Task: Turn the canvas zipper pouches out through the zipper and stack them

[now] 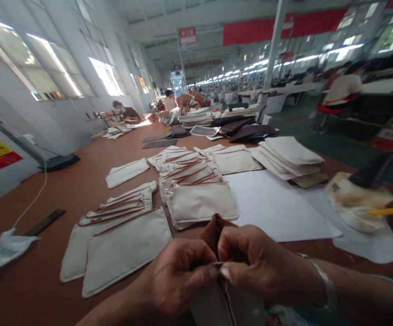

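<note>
Both my hands meet at the bottom centre, pinching a cream fabric pouch with brown trim along its opening. My left hand grips one side between thumb and bent fingers. Right against it, my right hand, with a silver bangle on the wrist, pinches the other side. A brown folded piece of the pouch sticks up beyond my fingers. My fingertips hide the exact spot being held. Just left lies a row of cream pouches with brown edges, and a larger overlapping pile of pouches lies straight ahead.
White paper lies right of the pile, below stacked cream panels. A glue-stained container with a yellow stick stands at right. A dark strip and a pale cloth lie at left. Co-workers sit farther back.
</note>
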A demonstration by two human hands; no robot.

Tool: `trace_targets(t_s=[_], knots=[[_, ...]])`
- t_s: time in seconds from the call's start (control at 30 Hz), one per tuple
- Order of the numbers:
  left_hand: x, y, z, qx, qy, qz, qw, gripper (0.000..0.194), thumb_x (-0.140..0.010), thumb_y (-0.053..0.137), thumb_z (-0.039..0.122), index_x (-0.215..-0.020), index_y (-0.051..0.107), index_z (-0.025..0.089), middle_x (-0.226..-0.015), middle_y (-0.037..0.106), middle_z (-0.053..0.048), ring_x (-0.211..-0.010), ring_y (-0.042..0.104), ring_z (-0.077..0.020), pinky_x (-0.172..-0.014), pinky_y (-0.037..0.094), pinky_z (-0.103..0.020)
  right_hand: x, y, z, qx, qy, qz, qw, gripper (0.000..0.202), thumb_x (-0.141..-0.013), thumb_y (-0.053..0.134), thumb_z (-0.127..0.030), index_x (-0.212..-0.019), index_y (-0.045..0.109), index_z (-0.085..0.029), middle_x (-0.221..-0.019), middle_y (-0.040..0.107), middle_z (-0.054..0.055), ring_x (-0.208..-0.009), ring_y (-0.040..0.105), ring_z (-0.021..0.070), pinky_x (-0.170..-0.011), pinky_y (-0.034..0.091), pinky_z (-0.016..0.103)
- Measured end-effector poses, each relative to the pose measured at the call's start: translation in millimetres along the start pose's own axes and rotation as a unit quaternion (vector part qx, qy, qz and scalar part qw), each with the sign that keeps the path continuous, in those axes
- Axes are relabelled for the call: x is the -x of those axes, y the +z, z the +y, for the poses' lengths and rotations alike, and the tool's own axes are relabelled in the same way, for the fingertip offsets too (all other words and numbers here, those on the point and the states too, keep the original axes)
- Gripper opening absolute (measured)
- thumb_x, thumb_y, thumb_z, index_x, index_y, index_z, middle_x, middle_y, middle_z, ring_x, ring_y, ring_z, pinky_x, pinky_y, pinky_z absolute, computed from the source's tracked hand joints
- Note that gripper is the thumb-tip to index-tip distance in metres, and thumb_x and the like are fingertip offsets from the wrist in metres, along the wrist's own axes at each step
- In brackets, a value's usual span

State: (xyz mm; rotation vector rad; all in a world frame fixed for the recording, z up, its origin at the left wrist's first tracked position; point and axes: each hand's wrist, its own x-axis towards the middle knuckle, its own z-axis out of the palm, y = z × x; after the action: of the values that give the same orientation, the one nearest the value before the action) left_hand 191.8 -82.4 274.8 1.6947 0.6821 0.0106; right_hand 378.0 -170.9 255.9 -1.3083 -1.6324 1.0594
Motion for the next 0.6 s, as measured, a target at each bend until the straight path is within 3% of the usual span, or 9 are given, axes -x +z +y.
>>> trace_targets(t_s=[0.17, 0.27, 0.37, 0.47, 0.6], knots=[[-4.4, 7.1, 0.8, -0.076, -0.026, 0.041, 0.996, 0.031, -0.085, 0.058, 0.042, -0.081, 0.066, 0.011, -0.064, 0.047, 0.002, -0.059, 0.036, -0.0110, -0.048, 0.022, -0.023, 0.7, 6.5, 8.8, -0.007, 0.036, 0.030, 0.999, 0.011, -0.069, 0.052, -0.007, -0.074, 0.056, -0.015, -0.066, 0.052, -0.003, -0.055, 0.039, 0.0075, -0.045, 0.028, 0.017], [-6.4, 10.1, 1.1, -0.107, -0.027, 0.036, 0.993, 0.023, -0.085, 0.051, 0.031, -0.072, 0.060, 0.014, -0.061, 0.041, 0.004, -0.057, 0.032, -0.0098, -0.047, 0.021, -0.024, 1.6, 9.1, 14.4, -0.007, 0.011, 0.035, 0.999, 0.014, -0.069, 0.049, -0.004, -0.075, 0.056, -0.015, -0.062, 0.049, -0.004, -0.051, 0.037, 0.0064, -0.043, 0.025, 0.017], [-7.1, 11.9, -1.7, -0.115, -0.015, 0.035, 0.993, 0.017, -0.081, 0.050, 0.024, -0.070, 0.059, 0.014, -0.061, 0.039, 0.004, -0.056, 0.031, -0.0091, -0.047, 0.021, -0.023, 2.7, 4.7, 17.5, 0.038, -0.122, 0.028, 0.991, 0.015, -0.072, 0.048, -0.003, -0.075, 0.055, -0.015, -0.065, 0.048, -0.003, -0.053, 0.038, 0.0071, -0.048, 0.028, 0.018], [-7.5, 13.5, -8.9, -0.051, -0.027, 0.039, 0.998, 0.017, -0.076, 0.055, 0.025, -0.076, 0.065, 0.012, -0.061, 0.046, 0.003, -0.055, 0.035, -0.0094, -0.048, 0.025, -0.022, 3.8, -5.9, 21.3, 0.153, -0.291, 0.002, 0.944, 0.014, -0.080, 0.049, -0.005, -0.083, 0.058, -0.015, -0.075, 0.050, 0.001, -0.064, 0.043, 0.0104, -0.057, 0.034, 0.021], [-9.3, 16.1, -19.3, 0.132, -0.029, 0.012, 0.991, 0.024, -0.071, 0.063, 0.030, -0.081, 0.068, 0.010, -0.062, 0.054, 0.000, -0.055, 0.041, -0.0109, -0.049, 0.029, -0.021, 6.3, -16.1, 29.7, 0.248, -0.353, -0.024, 0.902, 0.013, -0.082, 0.053, -0.005, -0.085, 0.060, -0.016, -0.077, 0.047, 0.002, -0.065, 0.040, 0.0125, -0.057, 0.031, 0.023]])
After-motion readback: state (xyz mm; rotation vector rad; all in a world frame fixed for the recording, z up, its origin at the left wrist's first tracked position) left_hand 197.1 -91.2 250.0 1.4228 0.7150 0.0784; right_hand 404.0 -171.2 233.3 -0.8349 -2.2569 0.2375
